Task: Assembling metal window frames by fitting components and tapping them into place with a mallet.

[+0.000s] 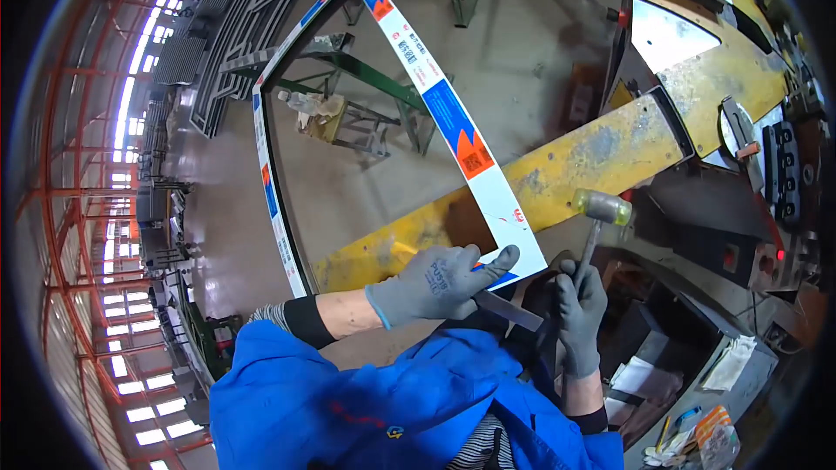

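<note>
A large rectangular frame [420, 70], wrapped in white film with blue and orange print, stretches away from me, one corner close to my hands. At that corner is my left hand [435, 285] in a grey glove, closed, its thumb stretched along the white face. A flat grey bar [515, 311] sticks out from under this hand and seems gripped in its fingers; the held end is hidden. On the right, my gloved right hand [581, 318] is wrapped round the handle of a mallet [603, 207]. The mallet's yellowish, clear-looking head points up, beside the frame's corner and apart from it.
A worn yellow beam [601, 150] runs under the frame to machinery on the right. Green stands [370, 71] and a small stool [361, 130] show through the frame's opening. At lower right, a grey cabinet [736, 374] holds papers and small tools. Metal frames [248, 35] lie far left.
</note>
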Tool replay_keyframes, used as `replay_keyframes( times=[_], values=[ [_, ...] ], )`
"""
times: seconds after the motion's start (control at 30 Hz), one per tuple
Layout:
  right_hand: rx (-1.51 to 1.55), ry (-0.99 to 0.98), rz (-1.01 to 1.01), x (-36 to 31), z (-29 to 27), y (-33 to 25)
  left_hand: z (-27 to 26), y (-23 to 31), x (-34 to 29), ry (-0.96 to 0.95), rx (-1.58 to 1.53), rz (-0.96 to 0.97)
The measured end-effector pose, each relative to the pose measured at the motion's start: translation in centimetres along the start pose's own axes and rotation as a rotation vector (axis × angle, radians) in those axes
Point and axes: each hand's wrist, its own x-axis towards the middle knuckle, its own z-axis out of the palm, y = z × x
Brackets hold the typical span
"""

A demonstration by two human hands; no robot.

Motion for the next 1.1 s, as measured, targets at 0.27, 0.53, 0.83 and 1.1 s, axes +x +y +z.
replay_keyframes(
  times=[0.27, 0.53, 0.83, 1.1],
  values=[
    [-0.065, -0.085, -0.069, 1.5, 0.5, 0.7, 0.5, -0.9, -0.1, -0.12, 0.018, 0.008],
    [0.288, -0.043, 0.249, -4.3, -2.2, 2.6, -0.1, -1.6, 0.8, -0.03, 0.051, 0.023],
    [0.752, -0.097, 0.351, -9.1, 0.6, 7.9, 1.3, -2.0, 0.8, -0.008, 0.095, 0.135],
    [0.83, -0.137, 0.259, -8.6, 2.9, 10.6, 1.3, -1.4, 0.5, -0.019, 0.119, 0.116]
  ],
)
